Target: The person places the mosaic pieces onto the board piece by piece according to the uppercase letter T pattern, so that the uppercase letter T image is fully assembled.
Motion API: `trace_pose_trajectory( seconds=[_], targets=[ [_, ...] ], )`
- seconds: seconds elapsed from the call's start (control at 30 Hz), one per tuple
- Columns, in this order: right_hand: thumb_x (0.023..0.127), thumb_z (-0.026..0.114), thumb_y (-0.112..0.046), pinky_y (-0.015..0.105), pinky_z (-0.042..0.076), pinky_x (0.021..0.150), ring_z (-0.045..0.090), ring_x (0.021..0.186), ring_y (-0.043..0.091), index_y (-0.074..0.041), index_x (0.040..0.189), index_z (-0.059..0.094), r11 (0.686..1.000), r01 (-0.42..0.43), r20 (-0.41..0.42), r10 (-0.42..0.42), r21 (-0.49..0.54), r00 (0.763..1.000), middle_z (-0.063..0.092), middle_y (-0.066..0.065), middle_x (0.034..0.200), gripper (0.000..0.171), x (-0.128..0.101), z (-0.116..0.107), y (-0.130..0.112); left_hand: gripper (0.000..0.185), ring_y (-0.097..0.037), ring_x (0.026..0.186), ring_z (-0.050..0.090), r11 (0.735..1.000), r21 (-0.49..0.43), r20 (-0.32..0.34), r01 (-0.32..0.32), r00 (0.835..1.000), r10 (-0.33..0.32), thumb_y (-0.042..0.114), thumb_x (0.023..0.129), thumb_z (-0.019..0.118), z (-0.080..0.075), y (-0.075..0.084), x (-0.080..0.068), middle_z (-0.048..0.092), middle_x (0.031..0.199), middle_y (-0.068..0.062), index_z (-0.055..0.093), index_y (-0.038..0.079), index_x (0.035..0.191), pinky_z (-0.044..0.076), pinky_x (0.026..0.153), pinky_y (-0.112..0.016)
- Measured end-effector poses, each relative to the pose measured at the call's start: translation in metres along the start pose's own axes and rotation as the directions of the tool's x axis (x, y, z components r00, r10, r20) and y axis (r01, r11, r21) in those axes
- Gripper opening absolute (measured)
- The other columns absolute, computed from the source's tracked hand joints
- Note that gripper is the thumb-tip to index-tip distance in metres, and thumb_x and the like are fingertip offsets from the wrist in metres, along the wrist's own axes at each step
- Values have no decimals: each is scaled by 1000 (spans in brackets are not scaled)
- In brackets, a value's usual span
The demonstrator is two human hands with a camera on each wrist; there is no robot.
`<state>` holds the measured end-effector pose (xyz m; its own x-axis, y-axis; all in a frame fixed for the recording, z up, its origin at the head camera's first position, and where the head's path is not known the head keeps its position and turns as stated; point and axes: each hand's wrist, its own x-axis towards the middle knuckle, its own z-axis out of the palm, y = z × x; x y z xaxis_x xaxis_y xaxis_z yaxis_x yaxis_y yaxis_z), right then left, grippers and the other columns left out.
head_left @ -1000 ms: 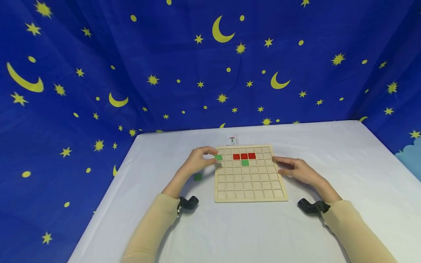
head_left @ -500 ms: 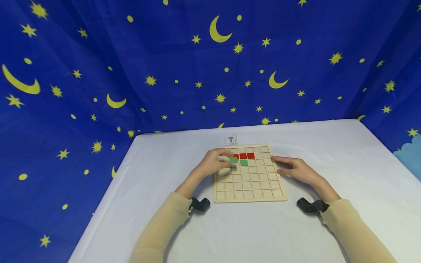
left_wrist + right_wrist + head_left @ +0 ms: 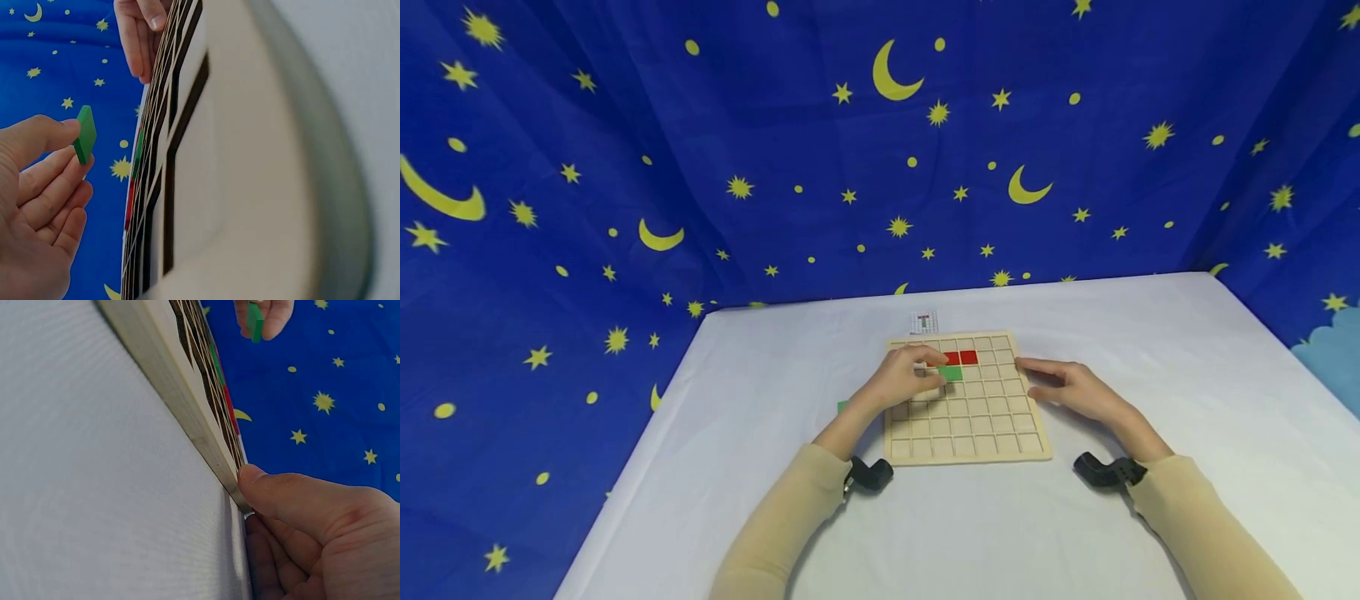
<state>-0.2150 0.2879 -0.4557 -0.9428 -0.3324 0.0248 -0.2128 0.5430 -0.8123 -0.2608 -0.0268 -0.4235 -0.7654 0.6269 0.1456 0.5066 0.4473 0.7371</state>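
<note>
White surface (image 3: 1075, 517), starred blue backdrop (image 3: 775, 167); green tile (image 3: 84, 134), square, no long axis, pinched edge-on by left hand (image 3: 901, 380); grid board (image 3: 992, 421) touched by relaxed right hand (image 3: 1067, 388).

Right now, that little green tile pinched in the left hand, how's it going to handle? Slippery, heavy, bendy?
The green tile looks thin and flat-edged, so probably stiff and light. The left hand holds it by fingertips alone, which suggests little weight. Its smooth faces might slip; being flat, it should not roll.

A small flat green square tile (image 3: 84, 134), pinched on edge, hangs just above the wooden grid board (image 3: 992, 425), beside its placed green tile (image 3: 952, 374).
</note>
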Motion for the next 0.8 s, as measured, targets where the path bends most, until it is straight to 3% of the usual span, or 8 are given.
trace_pose_trajectory(
  seconds=[0.27, 0.57, 0.8],
  targets=[
    [89, 67, -24, 53, 27, 106, 32, 133, 35, -9, 138, 49, 1000, 2, 4, -2, -12, 1000, 43, 14, 142, 55, -1, -2, -2, 32, -15, 108, 55, 997, 72, 36, 12, 999, -14, 22, 87, 70, 9, 1, 2, 64, 112, 3, 66, 11, 117, 46, 90, -29],
    [89, 67, -25, 53, 27, 106, 32, 133, 34, -9, 138, 49, 1000, 11, 2, -11, -2, 1000, 43, 14, 142, 55, 0, -2, 0, 30, -15, 102, 55, 973, 210, 8, -96, 995, 96, 19, 85, 72, 24, -8, 1, 66, 108, 0, 67, 9, 113, 43, 91, -26],
    [89, 68, -26, 54, 26, 106, 32, 134, 35, -9, 138, 49, 1000, 2, 6, -2, -5, 1000, 43, 14, 142, 55, -1, -1, 0, 31, -16, 106, 54, 969, 221, -11, -113, 993, 119, 18, 85, 72, 28, -11, -1, 66, 109, -1, 66, 8, 113, 41, 94, -27]
  ],
)
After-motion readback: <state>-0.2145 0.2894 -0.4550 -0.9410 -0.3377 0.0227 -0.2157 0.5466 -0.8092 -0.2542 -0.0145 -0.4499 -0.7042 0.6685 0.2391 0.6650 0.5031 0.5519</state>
